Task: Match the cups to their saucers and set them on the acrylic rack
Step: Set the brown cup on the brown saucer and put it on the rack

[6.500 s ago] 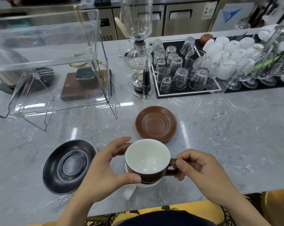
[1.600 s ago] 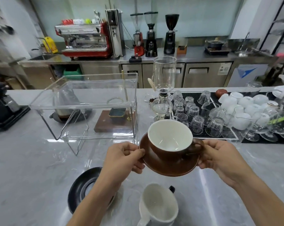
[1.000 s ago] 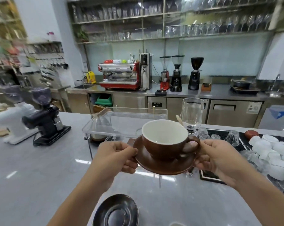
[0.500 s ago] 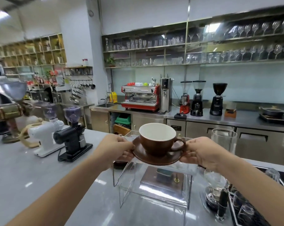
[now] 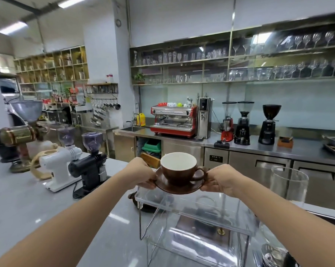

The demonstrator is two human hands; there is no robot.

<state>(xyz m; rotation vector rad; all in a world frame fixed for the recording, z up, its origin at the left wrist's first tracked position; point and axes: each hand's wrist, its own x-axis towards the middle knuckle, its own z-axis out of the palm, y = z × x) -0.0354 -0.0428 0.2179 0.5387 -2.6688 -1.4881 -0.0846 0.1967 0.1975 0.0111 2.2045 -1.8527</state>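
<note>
A brown cup (image 5: 179,171) with a white inside stands upright on its matching brown saucer (image 5: 179,186). My left hand (image 5: 141,175) grips the saucer's left rim and my right hand (image 5: 221,179) grips its right rim, both arms stretched forward. The pair hangs just above the far left part of the clear acrylic rack (image 5: 197,216), whose top shelf is bare. The black saucer and the white cup are out of view.
A tall glass siphon vessel (image 5: 287,185) stands right of the rack. A black grinder (image 5: 89,162) and a white grinder (image 5: 60,166) sit on the grey counter (image 5: 28,205) to the left. Under the rack lies a dark wooden tray (image 5: 201,224).
Both hands have carried the brown cup and saucer up from the counter and forward over the rack. My view has lifted, so the black saucer and white cup have dropped out of sight.
</note>
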